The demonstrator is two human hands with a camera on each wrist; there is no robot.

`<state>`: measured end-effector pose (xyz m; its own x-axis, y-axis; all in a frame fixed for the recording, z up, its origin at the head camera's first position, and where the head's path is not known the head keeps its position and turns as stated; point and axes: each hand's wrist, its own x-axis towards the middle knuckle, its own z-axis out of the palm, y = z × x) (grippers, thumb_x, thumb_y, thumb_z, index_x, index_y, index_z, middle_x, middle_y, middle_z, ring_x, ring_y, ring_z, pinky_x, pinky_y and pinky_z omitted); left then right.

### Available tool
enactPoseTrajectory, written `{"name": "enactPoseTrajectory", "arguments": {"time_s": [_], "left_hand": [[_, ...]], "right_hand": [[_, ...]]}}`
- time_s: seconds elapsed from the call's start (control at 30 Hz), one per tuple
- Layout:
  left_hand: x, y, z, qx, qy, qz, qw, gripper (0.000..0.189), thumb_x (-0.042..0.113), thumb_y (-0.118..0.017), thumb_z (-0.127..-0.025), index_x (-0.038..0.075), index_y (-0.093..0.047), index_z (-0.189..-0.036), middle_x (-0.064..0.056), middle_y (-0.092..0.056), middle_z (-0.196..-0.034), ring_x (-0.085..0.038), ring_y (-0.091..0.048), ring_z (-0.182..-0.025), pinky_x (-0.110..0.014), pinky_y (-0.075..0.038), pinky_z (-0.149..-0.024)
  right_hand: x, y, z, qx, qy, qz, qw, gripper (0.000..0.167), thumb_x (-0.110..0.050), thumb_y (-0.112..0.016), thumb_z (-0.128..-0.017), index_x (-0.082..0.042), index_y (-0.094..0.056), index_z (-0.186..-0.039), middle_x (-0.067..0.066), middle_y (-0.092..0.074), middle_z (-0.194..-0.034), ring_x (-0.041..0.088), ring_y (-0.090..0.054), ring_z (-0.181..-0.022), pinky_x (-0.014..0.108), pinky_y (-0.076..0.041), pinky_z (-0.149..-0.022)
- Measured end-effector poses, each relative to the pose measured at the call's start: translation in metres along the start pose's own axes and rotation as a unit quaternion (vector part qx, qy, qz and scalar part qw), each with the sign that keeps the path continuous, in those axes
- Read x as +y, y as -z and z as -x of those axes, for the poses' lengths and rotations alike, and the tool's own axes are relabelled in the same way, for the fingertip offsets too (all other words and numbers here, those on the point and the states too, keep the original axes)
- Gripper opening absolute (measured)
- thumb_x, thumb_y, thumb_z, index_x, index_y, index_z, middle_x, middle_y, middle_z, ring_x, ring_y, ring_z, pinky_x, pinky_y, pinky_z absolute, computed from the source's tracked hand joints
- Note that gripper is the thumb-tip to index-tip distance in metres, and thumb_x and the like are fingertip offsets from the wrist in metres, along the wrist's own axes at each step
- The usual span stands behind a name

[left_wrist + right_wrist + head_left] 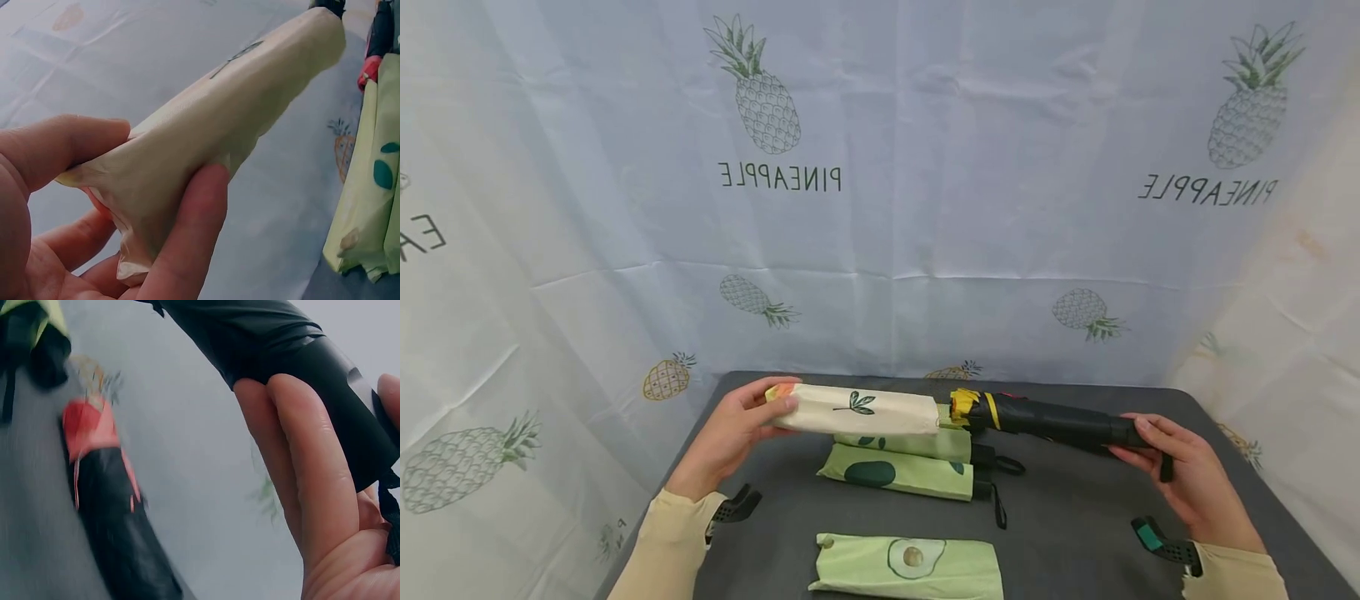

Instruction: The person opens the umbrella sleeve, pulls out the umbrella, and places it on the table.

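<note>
- Your left hand [741, 429] pinches one end of the cream sleeve [880, 411] between thumb and fingers; the sleeve extends rightward from that hand
- Your right hand [1183, 467] grips the handle end of the black umbrella [1052, 419]; its yellow end points toward your left hand, just beside the sleeve's far end, contact cannot be told
- Two green-covered umbrellas [925, 481] lie between your hands, below the cream sleeve
- The avocado-print sleeve [951, 569] lies between your hands, nearer to you
- A red-tipped umbrella [119, 500] lies apart from your right fingers
</note>
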<state>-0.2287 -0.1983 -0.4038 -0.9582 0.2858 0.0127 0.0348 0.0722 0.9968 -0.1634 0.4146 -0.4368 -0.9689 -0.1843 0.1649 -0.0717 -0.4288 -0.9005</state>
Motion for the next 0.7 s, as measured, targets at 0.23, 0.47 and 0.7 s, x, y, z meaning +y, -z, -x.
{"name": "enactPoseTrajectory", "arguments": {"time_s": [0.23,0.47,0.7], "left_hand": [[-0.011,-0.011,0.015,-0.044,0.019,0.032,0.9983,0.046,0.021,-0.069,-0.108,0.007,-0.060,-0.151,-0.008,-0.066,-0.132,-0.025,-0.072,-0.112,-0.044,-0.068,-0.096],[-0.056,-0.040,0.026,-0.107,0.088,0.034,0.9898,0.056,0.026,-0.071,-0.107,-0.002,-0.055,-0.154,-0.007,-0.071,-0.126,-0.022,-0.074,-0.107,-0.042,-0.068,-0.092],[-0.084,-0.060,0.032,-0.128,0.092,-0.046,0.9865,0.047,0.028,-0.072,-0.106,0.002,-0.065,-0.145,-0.011,-0.071,-0.124,-0.021,-0.071,-0.102,-0.037,-0.066,-0.084]], "right_hand": [[-0.004,0.043,0.023,0.037,-0.041,-0.010,0.9984,0.044,-0.003,-0.036,-0.118,-0.012,-0.078,-0.127,-0.001,-0.073,-0.123,0.017,-0.077,-0.113,0.036,-0.067,-0.098],[0.001,0.078,0.043,0.095,-0.093,0.003,0.9912,0.042,-0.006,-0.041,-0.118,-0.016,-0.081,-0.117,-0.003,-0.071,-0.113,0.015,-0.079,-0.107,0.035,-0.067,-0.097],[0.002,0.098,0.046,0.131,-0.124,0.044,0.9827,0.041,-0.011,-0.044,-0.118,-0.026,-0.082,-0.111,-0.008,-0.070,-0.107,0.010,-0.078,-0.103,0.034,-0.067,-0.098]]}}
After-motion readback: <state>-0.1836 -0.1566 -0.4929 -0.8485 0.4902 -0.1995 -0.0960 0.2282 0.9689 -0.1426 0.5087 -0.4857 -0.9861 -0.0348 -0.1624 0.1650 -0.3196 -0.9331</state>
